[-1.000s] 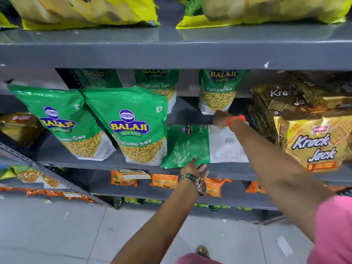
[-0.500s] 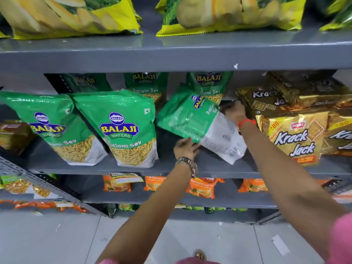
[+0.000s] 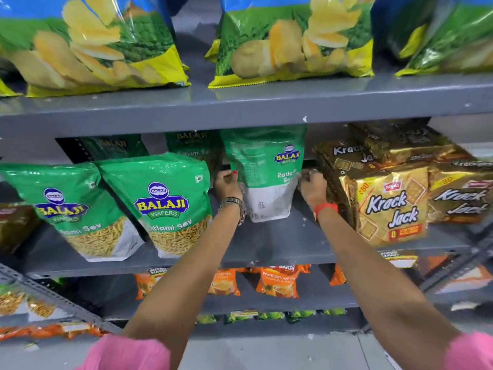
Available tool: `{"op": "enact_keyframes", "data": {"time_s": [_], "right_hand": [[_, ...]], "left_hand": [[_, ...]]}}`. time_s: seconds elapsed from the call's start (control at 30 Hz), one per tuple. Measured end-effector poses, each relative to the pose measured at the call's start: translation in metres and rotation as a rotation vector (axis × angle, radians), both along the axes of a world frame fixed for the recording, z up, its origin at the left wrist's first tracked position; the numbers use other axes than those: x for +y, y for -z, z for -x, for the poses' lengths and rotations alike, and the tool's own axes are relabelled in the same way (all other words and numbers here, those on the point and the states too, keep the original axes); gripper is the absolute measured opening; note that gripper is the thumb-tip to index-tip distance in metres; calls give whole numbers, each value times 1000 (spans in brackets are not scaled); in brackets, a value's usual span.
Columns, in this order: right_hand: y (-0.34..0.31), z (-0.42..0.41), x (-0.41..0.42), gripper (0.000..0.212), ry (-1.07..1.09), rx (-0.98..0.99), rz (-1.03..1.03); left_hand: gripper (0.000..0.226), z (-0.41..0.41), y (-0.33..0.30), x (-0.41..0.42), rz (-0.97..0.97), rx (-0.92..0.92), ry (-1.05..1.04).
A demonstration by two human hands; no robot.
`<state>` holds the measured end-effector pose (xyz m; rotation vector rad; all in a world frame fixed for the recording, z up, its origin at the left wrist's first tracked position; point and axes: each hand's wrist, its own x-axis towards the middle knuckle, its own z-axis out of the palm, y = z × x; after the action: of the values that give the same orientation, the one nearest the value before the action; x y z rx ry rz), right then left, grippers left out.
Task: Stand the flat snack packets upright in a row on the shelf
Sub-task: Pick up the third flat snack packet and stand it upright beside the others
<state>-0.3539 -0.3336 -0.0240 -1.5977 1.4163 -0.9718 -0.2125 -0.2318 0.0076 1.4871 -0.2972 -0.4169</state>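
A green and white Balaji Ratlami Sev packet (image 3: pixel 265 172) stands upright, back side toward me, deep on the grey middle shelf (image 3: pixel 280 241). My left hand (image 3: pixel 226 182) grips its left edge and my right hand (image 3: pixel 312 185) grips its right edge. Two more green Balaji packets (image 3: pixel 162 204) (image 3: pixel 66 212) lean upright at the shelf's front left. Behind them further green packets (image 3: pixel 192 148) stand in a back row, partly hidden.
Gold Krack Jack biscuit packs (image 3: pixel 386 206) are stacked right of the held packet, close to my right wrist. Large chip bags (image 3: pixel 290 41) sit on the shelf above. Orange packets (image 3: pixel 277 281) lie on the lower shelf. Bare shelf lies in front of the held packet.
The packet lay flat on the shelf a second ago. Both hands lifted it, turned it upright and set it standing further back, between the green packets and the Krack Jack packs.
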Motion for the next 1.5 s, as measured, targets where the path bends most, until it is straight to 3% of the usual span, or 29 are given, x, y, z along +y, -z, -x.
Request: {"op": "enact_keyframes", "data": {"time_s": [0.17, 0.3, 0.5, 0.7, 0.77, 0.87, 1.0, 1.17, 1.23, 1.5], "right_hand": [[21, 2, -10, 32, -16, -150, -82], [16, 7, 1, 27, -21, -213, -103], [22, 22, 14, 24, -136, -347, -292], [29, 18, 47, 18, -275, -391, -442], [30, 13, 54, 13, -312, -376, -477], [31, 10, 52, 40, -409, -279, -352], [20, 12, 34, 44, -387, -423, -322], [0, 5, 9, 44, -374, -506, -286], [2, 4, 2, 46, -404, -536, -291], [12, 11, -10, 12, -405, -612, -317]], "left_hand": [[28, -4, 2, -1, 34, 131, -21], [37, 18, -2, 9, 87, -20, -35], [61, 62, 11, 27, -51, -221, 434], [92, 80, 8, 38, -237, -489, 283], [87, 77, 7, 38, -239, -501, 252], [70, 64, 10, 37, -203, -474, 203], [53, 44, 10, 37, -176, -310, 195], [58, 21, 14, 25, -113, -212, 295], [47, 15, 15, 19, -110, -153, 318], [35, 2, 15, -6, -127, -72, 296]]}}
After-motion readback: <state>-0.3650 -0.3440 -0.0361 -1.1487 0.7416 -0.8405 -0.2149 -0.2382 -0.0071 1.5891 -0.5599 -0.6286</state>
